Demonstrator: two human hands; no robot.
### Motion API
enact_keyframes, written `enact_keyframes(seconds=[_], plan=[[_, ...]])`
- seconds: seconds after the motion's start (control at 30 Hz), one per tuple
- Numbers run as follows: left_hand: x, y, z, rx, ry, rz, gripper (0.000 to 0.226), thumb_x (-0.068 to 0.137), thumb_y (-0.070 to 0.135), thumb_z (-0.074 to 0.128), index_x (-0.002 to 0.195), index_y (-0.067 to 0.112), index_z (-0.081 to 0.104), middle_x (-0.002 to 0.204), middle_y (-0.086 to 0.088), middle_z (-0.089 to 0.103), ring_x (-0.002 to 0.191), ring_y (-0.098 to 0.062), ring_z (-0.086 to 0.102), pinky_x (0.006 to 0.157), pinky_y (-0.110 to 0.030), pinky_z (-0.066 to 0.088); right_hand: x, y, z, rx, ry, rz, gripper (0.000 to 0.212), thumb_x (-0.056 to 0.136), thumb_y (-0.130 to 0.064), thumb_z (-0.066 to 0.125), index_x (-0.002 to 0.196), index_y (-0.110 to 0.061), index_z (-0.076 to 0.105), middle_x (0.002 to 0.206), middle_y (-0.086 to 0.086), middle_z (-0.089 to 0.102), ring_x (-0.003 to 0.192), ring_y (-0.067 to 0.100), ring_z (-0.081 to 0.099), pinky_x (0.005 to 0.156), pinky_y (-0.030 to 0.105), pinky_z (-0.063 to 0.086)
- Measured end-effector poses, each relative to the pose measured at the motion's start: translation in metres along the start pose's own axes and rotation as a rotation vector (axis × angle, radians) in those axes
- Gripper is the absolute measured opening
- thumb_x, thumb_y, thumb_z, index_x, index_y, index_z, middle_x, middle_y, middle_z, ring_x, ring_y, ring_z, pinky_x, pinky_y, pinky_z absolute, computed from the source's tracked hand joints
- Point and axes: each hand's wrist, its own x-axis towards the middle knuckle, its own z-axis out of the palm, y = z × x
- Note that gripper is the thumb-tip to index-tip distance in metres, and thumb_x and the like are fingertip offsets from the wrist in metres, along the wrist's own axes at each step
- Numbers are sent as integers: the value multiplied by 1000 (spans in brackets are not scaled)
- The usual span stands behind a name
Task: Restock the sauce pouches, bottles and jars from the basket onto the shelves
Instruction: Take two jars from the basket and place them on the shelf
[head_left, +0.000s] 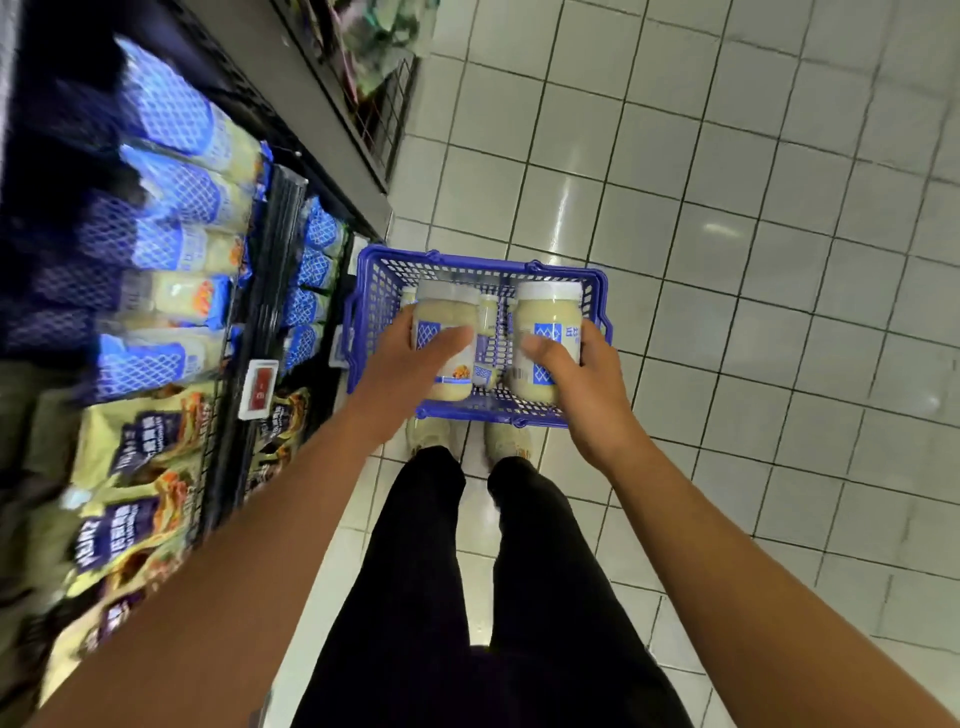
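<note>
Left hand (410, 358): fingers curled round the left jar (448, 312), centre of the frame.
Right hand (576, 384): grips the right jar (550, 317), just beside the other.
Basket (379, 291): blue, on the tiled floor (727, 208); both jars sit within its outline, with a small bottle (487, 314) between them.
Shelves (275, 218): left of the frame, holding blurred blue pouches (171, 130) above yellow-green pouches (135, 467).

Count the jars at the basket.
3 jars: one in the left hand, one in the right hand, a smaller one in the basket between them. More may be hidden behind them.
</note>
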Motion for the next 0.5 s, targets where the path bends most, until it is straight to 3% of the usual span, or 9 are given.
enact_keyframes(seconds=[0.13,0.27,0.37,0.5], plan=[[-38,44,12,-62,75,73,28,73,38,70,100,31,65,87,15,75,80,-4,72,59,-21,56,-30,-48,3,-18,-43,-49,41,75,-38,74,110,-21,63,102,8,72,90,24,72,68,32,58],[-68,78,22,-161,122,120,23,82,31,72,104,29,65,92,9,75,88,-13,73,64,-34,61,-56,-94,2,-61,-131,-131,35,75,-37,73,104,-19,63,91,3,72,79,18,72,59,26,55],[-92,99,26,-219,190,181,11,92,21,68,101,27,65,88,10,75,87,-15,73,62,-33,60,-77,-121,1,-74,-212,-179,48,67,-43,74,105,-16,63,86,1,72,72,14,70,55,25,54],[-130,118,32,-264,256,271,31,77,38,73,106,26,67,98,3,75,92,-19,72,66,-37,60,-101,-143,1,-117,-312,-240,56,64,-50,72,107,-15,63,79,-5,72,68,11,69,54,22,52]])
